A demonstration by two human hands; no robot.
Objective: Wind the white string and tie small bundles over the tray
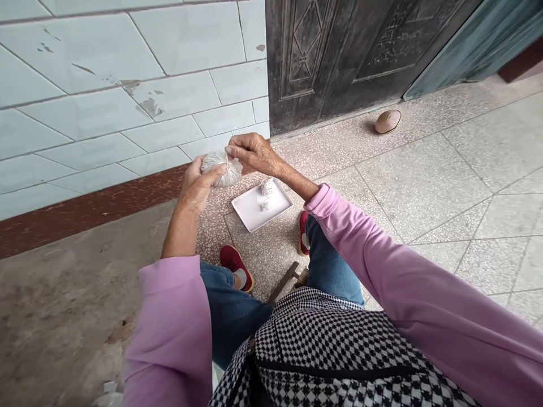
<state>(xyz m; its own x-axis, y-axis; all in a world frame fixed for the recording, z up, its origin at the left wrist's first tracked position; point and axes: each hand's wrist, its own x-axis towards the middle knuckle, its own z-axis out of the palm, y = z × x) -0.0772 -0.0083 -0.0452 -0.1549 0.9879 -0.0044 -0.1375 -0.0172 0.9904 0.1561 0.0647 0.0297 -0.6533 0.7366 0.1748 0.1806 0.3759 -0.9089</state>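
Note:
My left hand [195,186] is wrapped round a ball of whitish yarn [231,176], its thumb pressed across the front. From the right, my right hand [255,154] reaches to the top of the ball and pinches a strand of the yarn between thumb and fingers. Below my hands, a shallow white tray [246,216] lies on the floor. Small white bundles [265,203] that look like thread rest in it.
A tiled wall [106,51] and a dark carved door [339,51] stand in front. A rounded pinkish object [388,121] sits on the floor by the door. Red shoes [235,265] flank the tray, and a checked apron [322,333] covers my lap.

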